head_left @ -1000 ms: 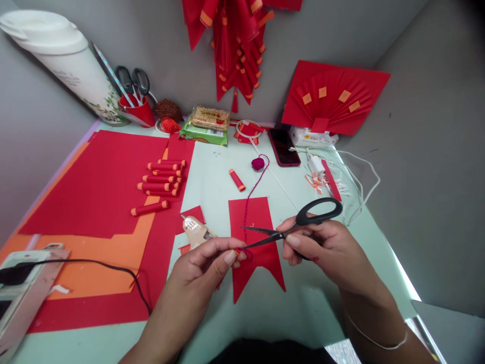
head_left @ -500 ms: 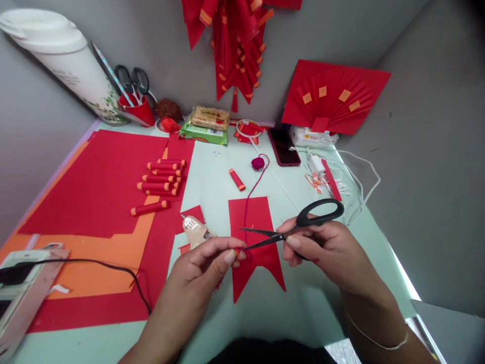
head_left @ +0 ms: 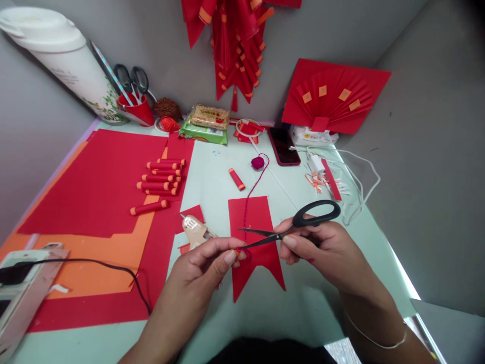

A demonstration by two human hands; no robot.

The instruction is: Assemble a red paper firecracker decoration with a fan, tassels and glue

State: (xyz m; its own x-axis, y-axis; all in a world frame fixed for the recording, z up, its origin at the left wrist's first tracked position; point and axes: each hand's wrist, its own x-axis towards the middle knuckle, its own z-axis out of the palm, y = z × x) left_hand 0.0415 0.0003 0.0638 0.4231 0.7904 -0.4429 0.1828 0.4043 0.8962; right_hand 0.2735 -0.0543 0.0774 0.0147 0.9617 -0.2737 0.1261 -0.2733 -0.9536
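In my right hand [head_left: 316, 240] are black-handled scissors [head_left: 316, 215], their blades apart with the magenta yarn [head_left: 246, 215] running between them. The lower blade tip is close to my left fingertips. My left hand [head_left: 206, 265] pinches a small red paper tassel [head_left: 238, 251] with an orange band, the yarn at its end; my fingers cover most of it. From there the yarn goes up to a small magenta ball [head_left: 257, 163]. Beneath both hands lies a red paper banner [head_left: 257, 278] with a notched lower edge. A beige glue gun [head_left: 195, 230] rests just beyond my left hand.
Red paper rolls with orange ends [head_left: 162, 178] are stacked on red and orange sheets [head_left: 94, 187] at left. One roll [head_left: 237, 179] lies alone mid-table. A power strip [head_left: 34, 293], phone [head_left: 283, 146], white cable [head_left: 373, 169] and large cup [head_left: 64, 65] stand around the edges.
My right hand and the scissors have shifted slightly left, bringing the blades a little nearer my left fingers. My left hand stays almost still.
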